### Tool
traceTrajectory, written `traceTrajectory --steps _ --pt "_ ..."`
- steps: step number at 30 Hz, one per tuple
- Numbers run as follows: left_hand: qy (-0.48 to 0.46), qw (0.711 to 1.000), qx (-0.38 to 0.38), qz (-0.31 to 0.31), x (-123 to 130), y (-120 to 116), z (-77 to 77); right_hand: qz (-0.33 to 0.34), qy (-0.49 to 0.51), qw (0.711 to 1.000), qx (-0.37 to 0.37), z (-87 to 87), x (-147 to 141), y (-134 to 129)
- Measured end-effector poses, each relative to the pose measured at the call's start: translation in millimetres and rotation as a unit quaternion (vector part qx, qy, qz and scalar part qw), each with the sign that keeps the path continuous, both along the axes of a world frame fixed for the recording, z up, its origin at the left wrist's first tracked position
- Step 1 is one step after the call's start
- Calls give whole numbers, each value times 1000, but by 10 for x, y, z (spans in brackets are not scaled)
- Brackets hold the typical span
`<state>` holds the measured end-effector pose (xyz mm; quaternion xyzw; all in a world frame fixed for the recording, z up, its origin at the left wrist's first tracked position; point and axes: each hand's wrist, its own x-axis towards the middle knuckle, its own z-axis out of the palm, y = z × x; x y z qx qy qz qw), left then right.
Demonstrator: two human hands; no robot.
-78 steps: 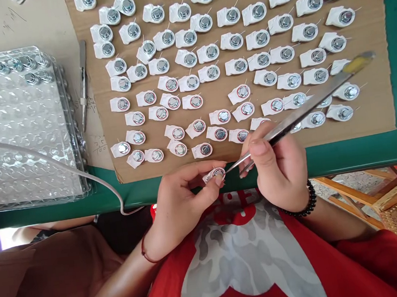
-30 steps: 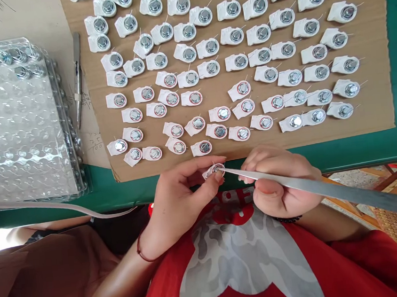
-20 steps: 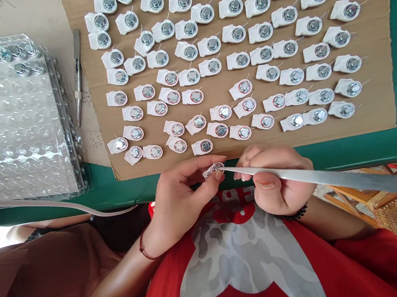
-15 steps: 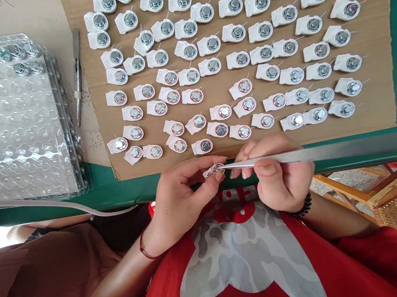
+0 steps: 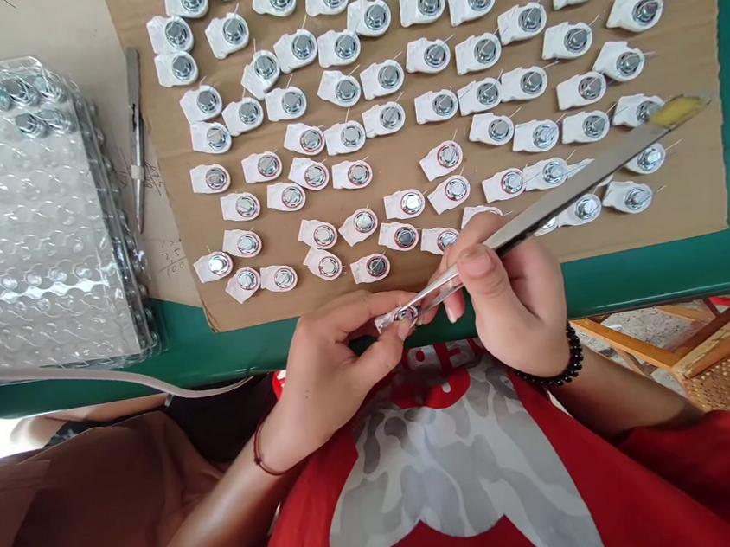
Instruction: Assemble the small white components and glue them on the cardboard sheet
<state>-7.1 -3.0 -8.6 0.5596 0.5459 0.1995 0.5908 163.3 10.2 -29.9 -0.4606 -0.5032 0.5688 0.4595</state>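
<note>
Between the thumb and fingers of my left hand (image 5: 340, 354) is a small white part with a round metal centre (image 5: 407, 313), held over the table's front edge. My right hand (image 5: 511, 301) grips a pair of metal tweezers (image 5: 552, 194). The tweezers' tips meet the metal centre of the small part, and their yellowed back end points up to the right. Just beyond my hands, several similar white parts with shiny round centres (image 5: 411, 203) lie in rough rows on a cardboard sheet (image 5: 264, 306).
Clear plastic blister trays (image 5: 24, 257) are stacked at the left, with several metal pieces in the far rows. A second metal tool (image 5: 137, 141) lies beside the cardboard. A pale cable (image 5: 121, 373) crosses the green table edge (image 5: 243, 353). A wooden chair (image 5: 725, 349) stands at right.
The tweezers have swung from nearly level to a steep slant, their back end rising away from me. My right hand has turned with them. The left hand keeps its hold.
</note>
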Motion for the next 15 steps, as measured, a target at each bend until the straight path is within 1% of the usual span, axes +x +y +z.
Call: traceTrajectory --steps 3,5,7,11,13,15 --pt "4 1000 -16 12 6 2 1 -24 96 994 -34 -10 -5 16" --pt "3 999 -29 21 11 1 7 -60 126 990 -29 -27 -17 6" --pt "-1 999 -40 25 16 3 16 -88 112 990 0 -51 -37 -25" --pt "1 998 -49 40 19 21 37 -135 48 986 84 -86 -99 -99" --pt "-9 997 -58 48 18 29 46 -181 62 973 131 -81 -128 -111" --pt "-28 995 -75 61 17 27 52 -227 86 957 161 -63 -144 -101"
